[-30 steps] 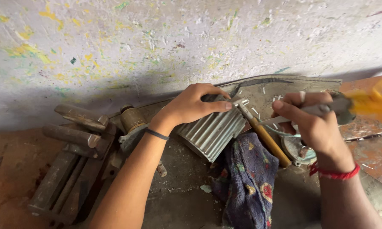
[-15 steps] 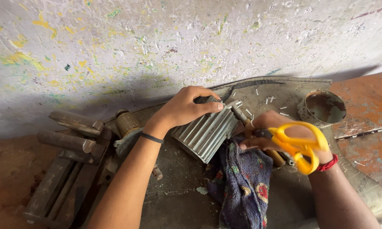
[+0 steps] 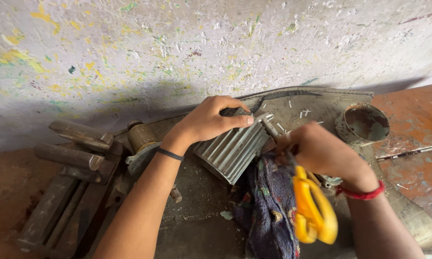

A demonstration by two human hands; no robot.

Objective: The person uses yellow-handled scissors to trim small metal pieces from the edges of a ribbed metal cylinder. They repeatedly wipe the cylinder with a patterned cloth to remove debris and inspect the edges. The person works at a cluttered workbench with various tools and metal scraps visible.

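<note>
— Well, ribbed metal cylinder [image 3: 232, 151]: looks heavy and rigid, grey fins along its length, lying on its side on the dirty metal bench [image 3: 196, 225], directly under the left hand [image 3: 211, 120]. Slippery? Probably not, thanks to the fins.

— Held how?

— Left fingers [image 3: 235, 120] curled over the top end, thumb out of sight, pressing down rather than fully wrapped. Best grasped across the fins, judging by shape. A thin shaft [image 3: 269, 125] sticking out just past those fingertips.

— And the right hand [image 3: 321, 151]?

— Closed into a fist just beside the cylinder's end; yellow-handled scissors [image 3: 313, 211] hanging below it, blades hidden inside the fist. Cannot tell what the blades meet.

— Anything soft nearby?

— Dark patterned cloth [image 3: 268, 211], limp, bunched below the right knuckles and touching the cylinder's lower edge.

— Containers?

— Rusty round tin [image 3: 364, 123] beyond the right hand, well apart from the fingers; seems empty apart from grime. Iron bars [image 3: 76, 144] stacked far left of the left wrist.
</note>
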